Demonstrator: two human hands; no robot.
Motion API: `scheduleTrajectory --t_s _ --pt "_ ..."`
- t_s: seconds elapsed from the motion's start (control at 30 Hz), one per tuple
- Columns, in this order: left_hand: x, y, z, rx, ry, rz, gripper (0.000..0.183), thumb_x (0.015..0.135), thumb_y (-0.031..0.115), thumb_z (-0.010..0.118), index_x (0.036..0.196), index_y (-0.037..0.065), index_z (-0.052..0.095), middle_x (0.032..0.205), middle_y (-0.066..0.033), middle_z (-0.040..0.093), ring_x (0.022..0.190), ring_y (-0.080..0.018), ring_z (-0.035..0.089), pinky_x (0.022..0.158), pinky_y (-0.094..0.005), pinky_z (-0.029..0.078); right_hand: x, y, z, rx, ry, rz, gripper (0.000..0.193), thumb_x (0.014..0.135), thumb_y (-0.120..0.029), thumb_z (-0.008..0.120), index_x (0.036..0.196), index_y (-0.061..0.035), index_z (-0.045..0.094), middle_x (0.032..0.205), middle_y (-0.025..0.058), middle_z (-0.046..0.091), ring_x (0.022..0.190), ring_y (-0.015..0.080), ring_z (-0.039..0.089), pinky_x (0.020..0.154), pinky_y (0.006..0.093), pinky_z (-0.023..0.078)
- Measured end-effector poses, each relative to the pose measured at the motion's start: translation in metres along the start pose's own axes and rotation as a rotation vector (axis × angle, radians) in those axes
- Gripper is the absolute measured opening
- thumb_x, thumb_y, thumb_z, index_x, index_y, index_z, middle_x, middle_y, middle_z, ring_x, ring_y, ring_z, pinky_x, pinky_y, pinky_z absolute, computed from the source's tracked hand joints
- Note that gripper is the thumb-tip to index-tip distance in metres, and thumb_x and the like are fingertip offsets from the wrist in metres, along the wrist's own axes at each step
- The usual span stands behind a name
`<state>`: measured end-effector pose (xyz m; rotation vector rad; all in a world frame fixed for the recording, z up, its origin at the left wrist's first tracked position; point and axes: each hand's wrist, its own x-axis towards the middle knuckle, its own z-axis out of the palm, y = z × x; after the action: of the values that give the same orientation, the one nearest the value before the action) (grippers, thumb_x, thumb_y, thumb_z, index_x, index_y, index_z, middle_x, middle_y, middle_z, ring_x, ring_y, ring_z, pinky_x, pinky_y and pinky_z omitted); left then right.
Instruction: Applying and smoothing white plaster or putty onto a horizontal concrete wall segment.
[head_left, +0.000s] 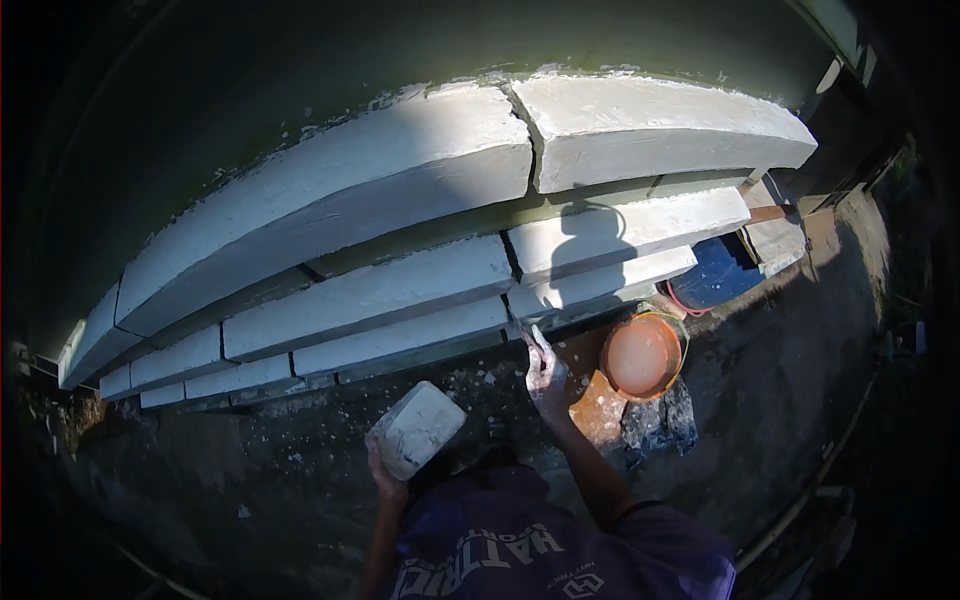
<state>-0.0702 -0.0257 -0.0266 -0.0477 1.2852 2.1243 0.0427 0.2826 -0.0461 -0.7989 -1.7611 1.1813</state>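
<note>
My left hand grips the side of a white, round-cornered rectangular tub, smeared with grey and tilted in front of me. Whether the pale surface facing up is its contents or its own wall, I cannot tell. White paste coats my right hand, its fingers stretched out toward the lower white ledge, by the dark joint between two sections. Nothing shows clearly in those fingers. Above it run the middle ledge and the wide top ledge, both white and split by dark gaps.
Right of my right hand, an orange bucket of pale, cloudy liquid stands on a brown sheet. Dark, white-spotted plastic lies in front of it. Behind is a blue container. White splashes dot the dark ground.
</note>
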Motion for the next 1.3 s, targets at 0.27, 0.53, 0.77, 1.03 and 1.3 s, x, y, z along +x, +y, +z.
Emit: scheduleTrajectory --t_s 0.27,0.53,0.77,1.03,1.3 --pt "0.035 0.018 0.055 0.228 -0.068 0.094 0.046 0.098 0.034 0.04 0.129 0.0 0.046 0.124 -0.0115 0.053 0.115 -0.0188 0.049 0.101 -0.0324 0.036 0.055 -0.135 -0.018 0.037 -0.867 -0.034 0.037 0.084 -0.006 0.061 0.12 -0.0008 0.055 0.113 0.013 0.061 0.099 0.024 0.06 0.087 0.0328 0.047" --pt "0.039 0.04 0.068 0.236 -0.281 0.006 0.042 0.098 0.03 0.04 0.126 0.0 0.049 0.121 -0.0108 0.055 0.112 -0.0184 0.051 0.1 -0.031 0.037 0.045 -0.134 0.027 -0.362 -1.307 -0.3 0.037 0.086 -0.028 0.056 0.114 -0.0042 0.057 0.111 0.018 0.056 0.105 0.0353 0.052 0.092 0.0423 0.042" --pt "0.04 0.05 0.052 0.284 -0.255 0.015 0.05 0.096 0.038 0.042 0.128 0.0 0.047 0.123 -0.0121 0.054 0.113 -0.0202 0.052 0.1 -0.0334 0.04 0.048 -0.139 0.05 -0.286 -1.439 -0.178 0.045 0.084 -0.033 0.06 0.118 -0.0026 0.056 0.114 0.0173 0.056 0.108 0.0336 0.051 0.093 0.0406 0.042" --pt "0.047 0.07 0.044 0.33 -0.292 0.005 0.038 0.1 0.027 0.038 0.123 0.0 0.051 0.116 -0.0085 0.057 0.106 -0.0139 0.052 0.095 -0.0284 0.039 0.053 -0.15 0.083 0.095 -1.436 0.042 0.043 0.081 -0.018 0.069 0.119 -0.0003 0.059 0.105 0.0102 0.066 0.093 0.0153 0.058 0.086 0.0282 0.046" --pt "0.062 0.079 0.008 0.231 -0.334 -0.004 0.042 0.1 0.03 0.039 0.126 0.0 0.049 0.118 -0.0097 0.057 0.109 -0.0168 0.052 0.097 -0.0296 0.039 0.044 -0.134 0.063 0.286 -0.891 0.382 0.049 0.082 0.002 0.064 0.129 0.0002 0.049 0.12 0.0061 0.059 0.102 0.0111 0.057 0.09 0.0255 0.046"
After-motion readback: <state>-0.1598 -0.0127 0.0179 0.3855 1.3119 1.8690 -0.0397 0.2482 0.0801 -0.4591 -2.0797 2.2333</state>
